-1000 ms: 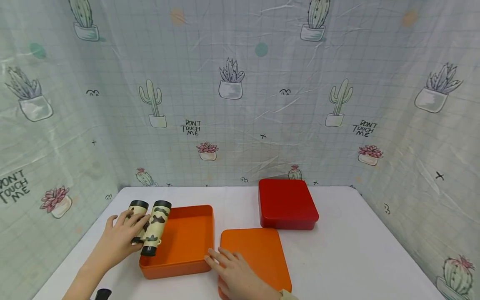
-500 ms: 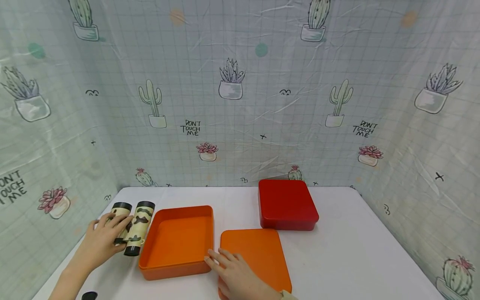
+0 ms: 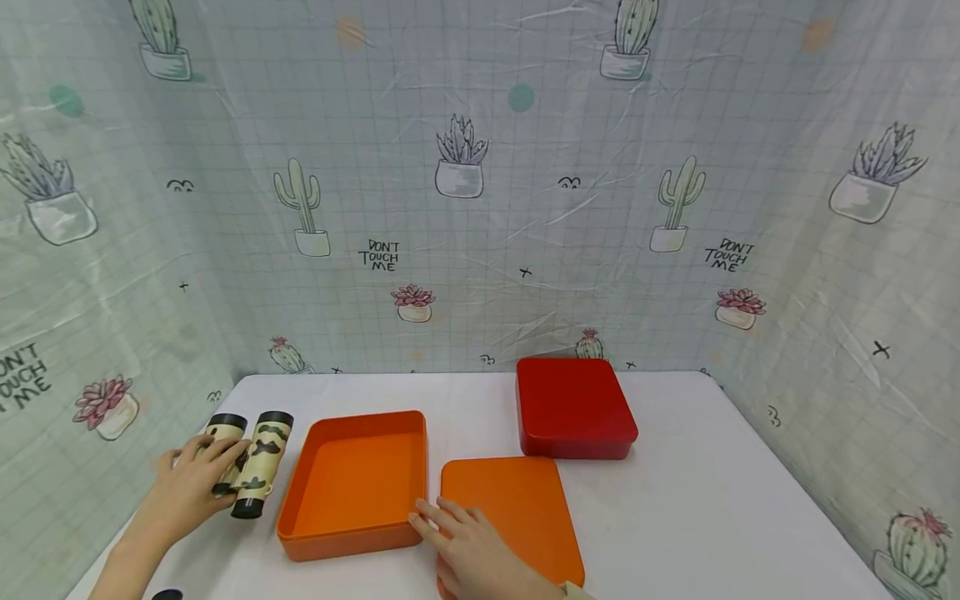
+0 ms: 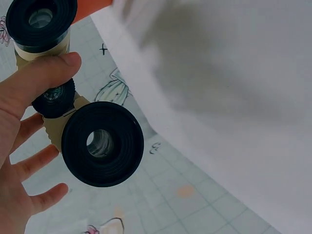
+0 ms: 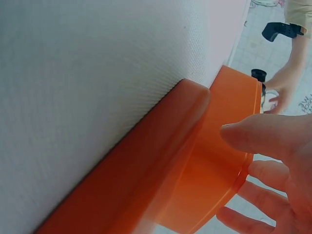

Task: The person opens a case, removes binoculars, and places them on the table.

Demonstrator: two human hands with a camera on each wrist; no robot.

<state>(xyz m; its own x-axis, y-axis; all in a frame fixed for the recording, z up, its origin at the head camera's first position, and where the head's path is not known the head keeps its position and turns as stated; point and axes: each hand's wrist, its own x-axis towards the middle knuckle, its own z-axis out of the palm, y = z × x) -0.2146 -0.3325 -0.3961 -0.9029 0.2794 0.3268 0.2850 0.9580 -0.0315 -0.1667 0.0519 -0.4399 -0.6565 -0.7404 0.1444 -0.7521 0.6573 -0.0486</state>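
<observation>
My left hand grips a pair of camouflage-patterned binoculars just left of the orange box. In the left wrist view, the thumb lies across the middle of the binoculars, by a small compass, and the black eyepieces face the camera. The box is open-topped with nothing inside it. My right hand reaches over a flat orange lid, its fingertips at the box's near right corner. The right wrist view shows its fingers extended beside the box's orange wall.
A red lidded box stands at the back right of the white table, behind the orange lid. A curtain printed with cacti surrounds the table at the back and sides. The black wrist camera sits below my left forearm.
My left hand has carried the binoculars leftward, from over the orange box to beside it, and slightly nearer to me. The right hand, box, lid and red box have stayed put.
</observation>
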